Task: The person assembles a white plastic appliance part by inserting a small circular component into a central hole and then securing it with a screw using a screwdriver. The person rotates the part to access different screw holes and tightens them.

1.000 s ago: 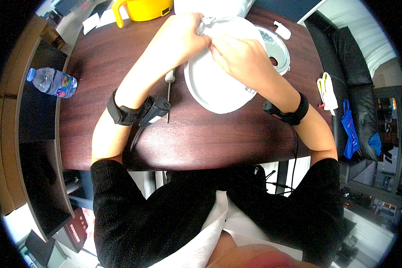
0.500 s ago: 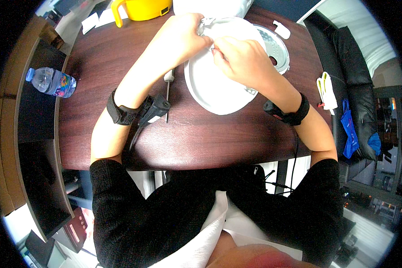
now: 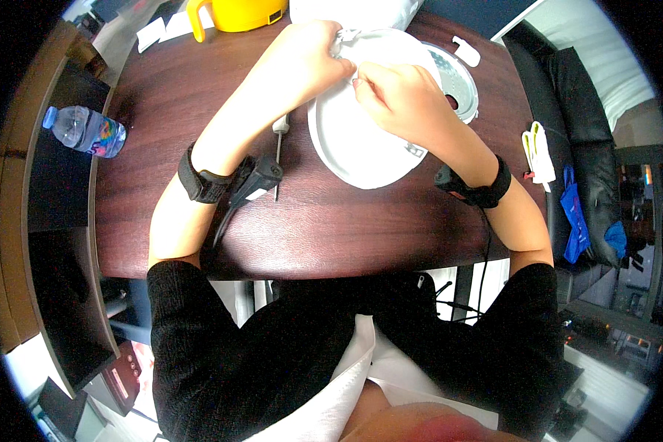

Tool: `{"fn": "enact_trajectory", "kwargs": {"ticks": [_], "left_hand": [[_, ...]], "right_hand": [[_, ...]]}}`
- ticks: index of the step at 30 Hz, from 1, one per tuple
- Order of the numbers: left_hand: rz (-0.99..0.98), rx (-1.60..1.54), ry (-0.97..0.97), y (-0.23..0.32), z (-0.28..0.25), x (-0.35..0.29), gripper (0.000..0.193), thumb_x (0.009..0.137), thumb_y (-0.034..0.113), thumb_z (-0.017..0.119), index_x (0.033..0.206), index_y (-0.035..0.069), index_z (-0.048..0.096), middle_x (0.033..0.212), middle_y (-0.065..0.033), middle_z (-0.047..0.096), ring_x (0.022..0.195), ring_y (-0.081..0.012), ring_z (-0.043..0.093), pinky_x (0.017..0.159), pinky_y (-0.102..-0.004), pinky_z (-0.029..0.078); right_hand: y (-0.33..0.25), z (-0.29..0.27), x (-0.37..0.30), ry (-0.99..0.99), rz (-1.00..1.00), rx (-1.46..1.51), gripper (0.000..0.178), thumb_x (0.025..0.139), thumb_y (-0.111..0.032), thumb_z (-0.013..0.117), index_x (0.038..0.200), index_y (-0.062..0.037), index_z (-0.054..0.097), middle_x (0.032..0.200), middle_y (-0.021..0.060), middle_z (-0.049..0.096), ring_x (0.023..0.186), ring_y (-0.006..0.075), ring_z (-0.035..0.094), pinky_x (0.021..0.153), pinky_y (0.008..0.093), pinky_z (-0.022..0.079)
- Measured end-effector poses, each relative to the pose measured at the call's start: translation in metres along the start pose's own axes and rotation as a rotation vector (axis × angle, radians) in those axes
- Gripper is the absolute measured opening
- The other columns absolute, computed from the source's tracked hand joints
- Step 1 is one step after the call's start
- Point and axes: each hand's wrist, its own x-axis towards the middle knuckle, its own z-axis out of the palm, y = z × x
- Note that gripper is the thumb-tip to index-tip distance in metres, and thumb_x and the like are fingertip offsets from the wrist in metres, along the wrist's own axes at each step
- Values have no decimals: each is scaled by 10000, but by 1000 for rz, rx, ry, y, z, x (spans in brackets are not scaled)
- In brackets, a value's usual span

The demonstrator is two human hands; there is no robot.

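A round white plastic cover lies on the dark wooden table, with small fittings at its far left rim and near right edge. My left hand is closed at the cover's far left rim, its thumb pressed toward the middle. Beside it, my right hand is pinched over the cover, its fingertips nearly meeting the left thumb. Whatever small part sits between the right fingertips is hidden. A screwdriver lies left of the cover, under my left forearm. Partly behind the cover rests a silver perforated disc with a dark hole.
At the back stand a yellow pot and a white bulky object. A small white part lies at the far right, white gloves at the right edge. A water bottle is at left. Cables run from my wrist straps.
My right hand has turned slightly, its fingers curling more tightly by the left thumb. The cover has shifted a little to the right in view. The left hand keeps its hold.
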Motion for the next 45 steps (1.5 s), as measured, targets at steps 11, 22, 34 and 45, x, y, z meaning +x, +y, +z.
{"fn": "enact_trajectory", "kwargs": {"ticks": [11,22,34,45], "left_hand": [[-64,94,-103,6,-6,1,513,733,232,693,1139,-53,564,1003,-252,625,928,-322,633,822,-359,491],[-85,61,-118,7,-9,0,535,723,252,700,1138,-57,562,964,-250,633,891,-309,647,792,-352,499],[-95,101,-110,7,-6,2,513,726,237,695,1139,-42,572,1004,-242,629,930,-318,634,829,-358,487],[-22,2,-17,0,0,1,310,695,149,617,876,-102,624,787,-296,609,787,-377,640,727,-411,501]], "right_hand": [[3,-3,3,1,-133,-118,123,769,-134,564,685,-45,581,580,135,581,534,306,600,527,409,492],[-3,5,-3,-155,471,471,193,812,-168,564,703,-21,624,623,169,603,545,317,601,542,410,483],[8,-4,-6,31,-220,-154,103,821,-163,588,848,-67,565,723,83,583,663,241,609,587,355,485],[4,6,-3,39,-214,-292,140,849,-208,572,846,-74,531,717,70,560,639,222,608,565,339,488]]}}
